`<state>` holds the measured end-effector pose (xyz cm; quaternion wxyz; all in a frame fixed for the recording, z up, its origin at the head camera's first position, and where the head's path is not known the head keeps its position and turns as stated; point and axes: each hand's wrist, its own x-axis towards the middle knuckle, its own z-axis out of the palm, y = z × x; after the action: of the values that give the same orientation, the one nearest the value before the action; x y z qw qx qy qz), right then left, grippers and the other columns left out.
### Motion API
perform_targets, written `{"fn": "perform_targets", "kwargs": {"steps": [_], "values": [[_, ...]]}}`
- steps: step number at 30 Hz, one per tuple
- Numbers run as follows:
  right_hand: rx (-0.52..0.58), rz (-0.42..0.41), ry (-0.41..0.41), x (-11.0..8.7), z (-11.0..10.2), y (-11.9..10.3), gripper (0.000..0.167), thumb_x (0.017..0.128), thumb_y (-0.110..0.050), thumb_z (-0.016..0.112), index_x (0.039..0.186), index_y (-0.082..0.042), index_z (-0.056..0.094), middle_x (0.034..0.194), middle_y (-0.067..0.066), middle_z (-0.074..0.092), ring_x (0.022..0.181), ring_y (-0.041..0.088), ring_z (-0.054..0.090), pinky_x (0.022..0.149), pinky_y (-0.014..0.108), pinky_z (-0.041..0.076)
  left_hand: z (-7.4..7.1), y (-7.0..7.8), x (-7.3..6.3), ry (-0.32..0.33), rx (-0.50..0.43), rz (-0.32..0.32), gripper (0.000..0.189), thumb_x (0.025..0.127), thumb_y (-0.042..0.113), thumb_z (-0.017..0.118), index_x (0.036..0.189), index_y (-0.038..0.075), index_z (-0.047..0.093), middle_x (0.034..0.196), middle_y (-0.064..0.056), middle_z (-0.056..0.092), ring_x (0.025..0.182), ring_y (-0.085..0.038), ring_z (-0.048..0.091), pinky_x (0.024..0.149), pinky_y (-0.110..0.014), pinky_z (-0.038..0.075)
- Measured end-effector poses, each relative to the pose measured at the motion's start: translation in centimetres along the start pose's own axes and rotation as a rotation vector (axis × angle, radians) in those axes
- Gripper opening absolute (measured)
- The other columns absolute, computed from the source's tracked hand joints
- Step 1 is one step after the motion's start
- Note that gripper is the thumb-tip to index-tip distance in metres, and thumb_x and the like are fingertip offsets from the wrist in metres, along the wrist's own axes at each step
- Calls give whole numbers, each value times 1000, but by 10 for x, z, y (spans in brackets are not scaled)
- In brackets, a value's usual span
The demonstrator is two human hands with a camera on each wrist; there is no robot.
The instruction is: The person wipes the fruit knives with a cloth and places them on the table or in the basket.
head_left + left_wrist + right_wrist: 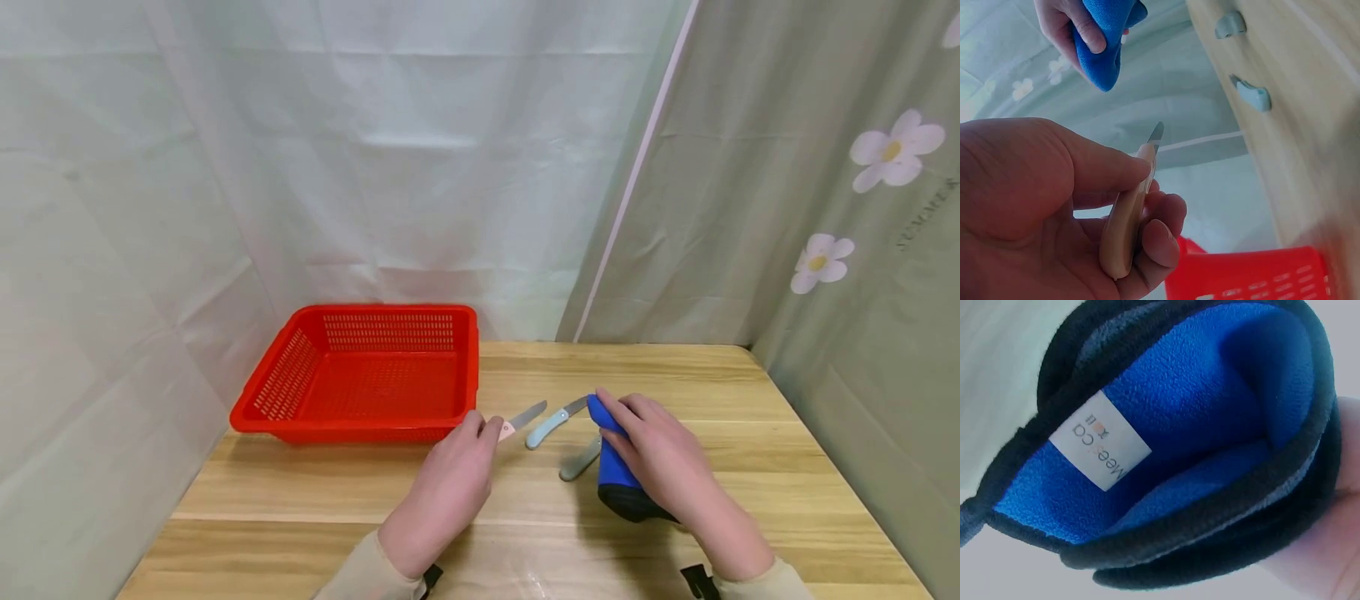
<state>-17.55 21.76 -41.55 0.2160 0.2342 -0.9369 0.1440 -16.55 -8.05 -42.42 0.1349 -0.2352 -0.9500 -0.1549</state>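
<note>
My left hand (pixel 454 481) grips a small knife (pixel 1125 228) by its pale pink handle, with the blade (pixel 528 414) pointing away to the right, above the table. A folded blue cloth with black edging (pixel 617 462) is in my right hand (pixel 660 450), thumb and fingers around it. Up close, the right wrist view shows its folds and a white label (pixel 1101 440). Between the hands lies a knife with a light blue handle (pixel 547 429). Nearer the cloth is a grey-green handle (pixel 579 461); its far end is hidden behind the cloth.
A red plastic basket (pixel 281 427) with slotted walls stands at the back left of the wooden table (pixel 720 379). Pale curtains (pixel 420 167) hang behind it, and a flowered grey curtain (pixel 832 350) borders the right side.
</note>
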Motion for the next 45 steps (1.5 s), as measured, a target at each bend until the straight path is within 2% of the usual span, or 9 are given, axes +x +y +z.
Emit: {"fn": "perform_targets", "kwargs": {"steps": [3, 7, 11, 16, 22, 30, 38, 45], "values": [[32, -1, 7, 5, 1, -6, 53, 101, -14, 83, 150, -10, 63, 124, 8, 72, 108, 29, 72, 85, 52, 62, -4, -1, 0, 22, 2, -7, 38, 99, 0, 79, 135, -2, 69, 103, -12, 60, 75, -19, 55, 63, -29, 55], [64, 5, 15, 11, 1, -13, 42, 100, -15, 85, 137, -14, 64, 126, 7, 73, 110, 28, 73, 84, 53, 63, -10, -3, 0, 68, 7, -7, 38, 98, 1, 81, 134, -1, 69, 103, -12, 60, 74, -20, 56, 62, -31, 56], [72, -16, 17, 16, 2, -18, 38, 98, -18, 87, 132, -20, 70, 117, 2, 73, 102, 24, 73, 75, 48, 62, -12, -5, -1, 101, -5, -2, 35, 98, 0, 81, 131, -1, 71, 100, -11, 60, 73, -20, 56, 60, -31, 55], [99, -69, 48, 23, 3, -24, 40, 92, -22, 93, 129, -24, 78, 114, -1, 73, 98, 21, 73, 75, 45, 61, -13, -6, 0, 124, -5, 19, 31, 99, 0, 80, 129, -1, 72, 96, -10, 59, 75, -20, 54, 63, -31, 53], [120, -97, 70, 32, 6, -34, 43, 88, -22, 97, 129, -27, 83, 109, -1, 74, 93, 21, 73, 74, 44, 61, -17, -4, 1, 117, -5, 11, 31, 100, 1, 80, 130, 1, 72, 97, -8, 60, 77, -20, 54, 68, -31, 52], [100, -75, 39, 40, 5, -46, 47, 88, -21, 97, 132, -28, 83, 111, 2, 75, 96, 25, 73, 82, 49, 61, -18, -3, 2, 119, 37, -13, 29, 101, 8, 81, 129, 8, 74, 101, -6, 63, 79, -18, 51, 69, -29, 40], [91, -68, 14, 47, 5, -56, 45, 85, -23, 99, 127, -29, 85, 111, 4, 76, 97, 27, 73, 86, 49, 60, -20, -2, 3, 121, 26, -38, 33, 101, 8, 80, 133, 9, 73, 107, -7, 65, 87, -20, 55, 75, -32, 44], [89, -58, -3, 53, 2, -64, 46, 84, -24, 100, 127, -29, 85, 111, 3, 77, 97, 26, 74, 89, 50, 59, -23, -2, 2, 136, 42, -21, 32, 101, 8, 80, 133, 9, 71, 107, -7, 65, 87, -21, 56, 75, -33, 45]]}}
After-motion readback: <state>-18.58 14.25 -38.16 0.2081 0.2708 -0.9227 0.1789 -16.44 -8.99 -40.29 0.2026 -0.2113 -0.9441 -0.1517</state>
